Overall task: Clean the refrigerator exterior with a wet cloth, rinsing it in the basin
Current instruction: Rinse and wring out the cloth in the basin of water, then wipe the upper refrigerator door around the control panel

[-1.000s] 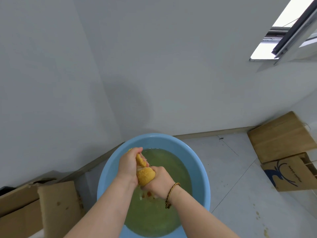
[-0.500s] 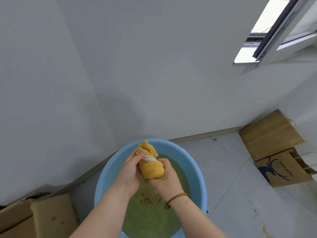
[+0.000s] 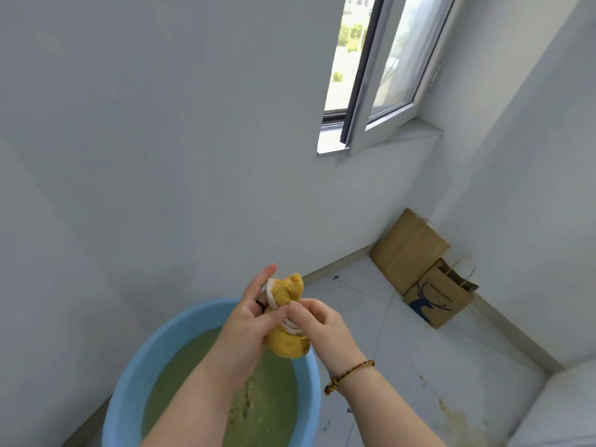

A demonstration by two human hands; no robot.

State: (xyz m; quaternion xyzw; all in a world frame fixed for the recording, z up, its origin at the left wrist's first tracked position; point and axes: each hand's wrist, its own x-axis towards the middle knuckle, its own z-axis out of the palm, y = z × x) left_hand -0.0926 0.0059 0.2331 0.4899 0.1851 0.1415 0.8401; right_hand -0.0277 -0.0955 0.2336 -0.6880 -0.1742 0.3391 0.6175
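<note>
The wringing step, I'd say: just above the basin (image 3: 154,346) the left hand (image 3: 248,321) clamps the bunched cloth (image 3: 287,341) with its thumb, forefinger straight, while the right hand (image 3: 322,327) pinches its middle with curled fingers; next, probably a firmer twist before wiping.

I count two hands, left hand (image 3: 254,321) and right hand (image 3: 322,324); one cloth (image 3: 285,345); one basin (image 3: 193,324); two paper bags, a plain bag (image 3: 408,250) and a printed bag (image 3: 438,300); one bracelet (image 3: 350,375); one window (image 3: 380,69).
</note>
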